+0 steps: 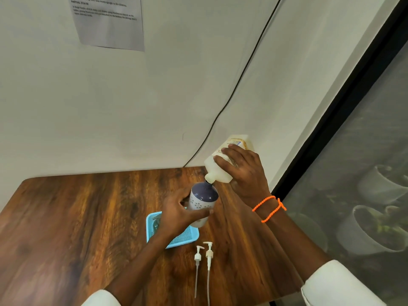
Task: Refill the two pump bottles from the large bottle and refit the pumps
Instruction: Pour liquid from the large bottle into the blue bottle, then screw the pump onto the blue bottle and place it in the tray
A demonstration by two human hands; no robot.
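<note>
Right hand (242,171) grasps the tilted large cream plastic bottle (223,164), neck down at the mouth of the navy-topped white flowered pump bottle (202,202) gripped by the left hand (178,214) above the light-blue mesh plastic tray (183,239) (two white pumps (204,259) lie just beside it) on the wooden table (77,217).

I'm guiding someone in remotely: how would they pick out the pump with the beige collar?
Find the blue tray on the wooden table. Just nearer than it, two loose pumps lie side by side. Yours is the right-hand pump, beige-collared and longer-tubed than the all-white pump.
</note>
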